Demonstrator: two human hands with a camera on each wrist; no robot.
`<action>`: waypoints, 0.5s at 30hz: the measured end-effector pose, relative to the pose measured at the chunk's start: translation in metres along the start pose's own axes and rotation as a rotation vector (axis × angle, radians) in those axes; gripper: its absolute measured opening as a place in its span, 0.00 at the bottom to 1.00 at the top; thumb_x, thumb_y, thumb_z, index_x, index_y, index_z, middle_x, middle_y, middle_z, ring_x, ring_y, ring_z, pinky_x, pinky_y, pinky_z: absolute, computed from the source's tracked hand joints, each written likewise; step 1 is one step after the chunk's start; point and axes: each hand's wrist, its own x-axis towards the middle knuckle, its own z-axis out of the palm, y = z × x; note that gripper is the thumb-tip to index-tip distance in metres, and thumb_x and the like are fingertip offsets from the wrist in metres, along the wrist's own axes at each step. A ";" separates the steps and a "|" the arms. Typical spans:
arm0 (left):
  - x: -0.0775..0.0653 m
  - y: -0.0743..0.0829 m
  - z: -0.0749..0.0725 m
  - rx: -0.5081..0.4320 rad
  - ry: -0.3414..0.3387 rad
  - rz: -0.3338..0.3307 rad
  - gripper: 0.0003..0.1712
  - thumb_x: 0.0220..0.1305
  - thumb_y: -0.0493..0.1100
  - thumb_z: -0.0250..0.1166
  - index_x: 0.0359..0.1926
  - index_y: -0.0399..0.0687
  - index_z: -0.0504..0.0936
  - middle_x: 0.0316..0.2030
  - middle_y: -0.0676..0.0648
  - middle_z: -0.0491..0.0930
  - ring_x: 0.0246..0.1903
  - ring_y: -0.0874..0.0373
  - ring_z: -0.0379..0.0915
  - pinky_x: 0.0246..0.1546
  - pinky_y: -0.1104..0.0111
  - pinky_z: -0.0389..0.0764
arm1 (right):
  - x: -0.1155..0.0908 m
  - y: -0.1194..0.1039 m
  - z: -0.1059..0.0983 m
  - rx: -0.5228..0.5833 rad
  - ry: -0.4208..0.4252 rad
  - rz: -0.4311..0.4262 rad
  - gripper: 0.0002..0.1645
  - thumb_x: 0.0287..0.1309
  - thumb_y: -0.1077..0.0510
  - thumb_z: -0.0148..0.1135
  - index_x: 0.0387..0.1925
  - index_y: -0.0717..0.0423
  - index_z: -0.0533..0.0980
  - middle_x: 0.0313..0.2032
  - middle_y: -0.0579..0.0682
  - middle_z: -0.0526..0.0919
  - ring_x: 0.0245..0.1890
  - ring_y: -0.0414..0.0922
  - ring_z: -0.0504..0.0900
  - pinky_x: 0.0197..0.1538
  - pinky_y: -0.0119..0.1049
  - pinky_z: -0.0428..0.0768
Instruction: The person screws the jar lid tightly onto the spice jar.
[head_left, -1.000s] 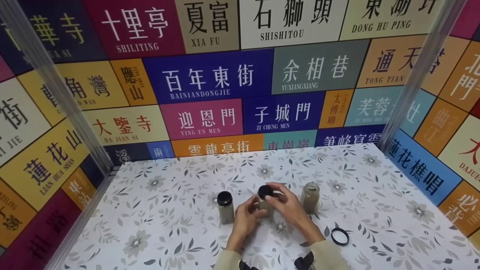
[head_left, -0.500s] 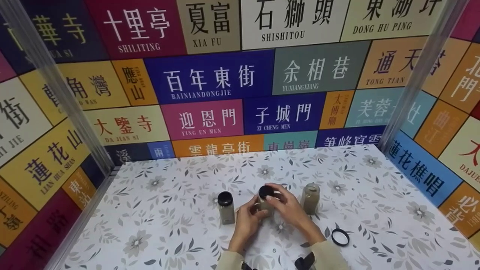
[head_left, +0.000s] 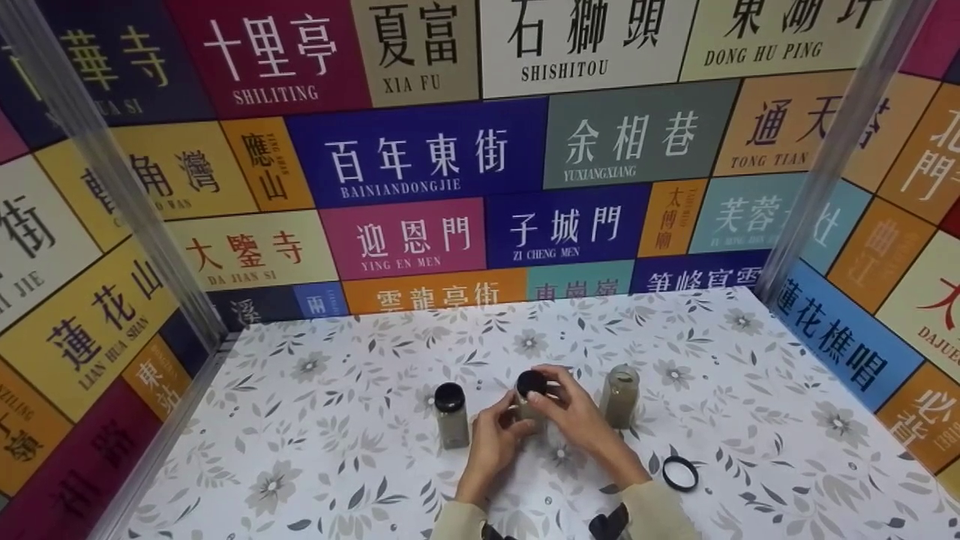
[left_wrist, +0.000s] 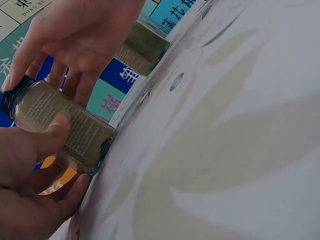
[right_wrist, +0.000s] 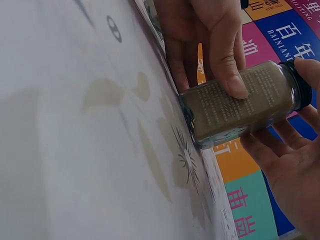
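Note:
A square glass jar of brown powder (left_wrist: 87,137), with printed text on its side, stands on the table under both hands. My left hand (head_left: 491,444) grips its body, the thumb across the printed face in the left wrist view. My right hand (head_left: 581,416) holds the black lid (head_left: 531,382) on top, fingers round its edge. Left of the hands stands a similar jar (head_left: 452,429) with a black lid. To the right is another jar (head_left: 620,401) without a black lid. A round black cap (head_left: 669,482) with a pale centre lies near my right sleeve.
A white cloth with grey flowers and leaves covers the table (head_left: 360,420). Behind it and at both sides rise walls of coloured name signs (head_left: 416,150). Clear upright strips (head_left: 832,150) stand at the table's back corners.
Almost nothing differs. Both hands stay on the middle jar and its lid, with only slight shifts of the head view.

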 end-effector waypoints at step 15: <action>0.001 0.000 0.002 0.003 0.008 -0.032 0.33 0.54 0.35 0.74 0.62 0.32 0.77 0.52 0.37 0.85 0.46 0.51 0.84 0.49 0.67 0.85 | 0.002 0.000 0.001 -0.027 -0.004 0.021 0.27 0.68 0.53 0.61 0.66 0.51 0.69 0.62 0.63 0.74 0.63 0.58 0.77 0.58 0.31 0.80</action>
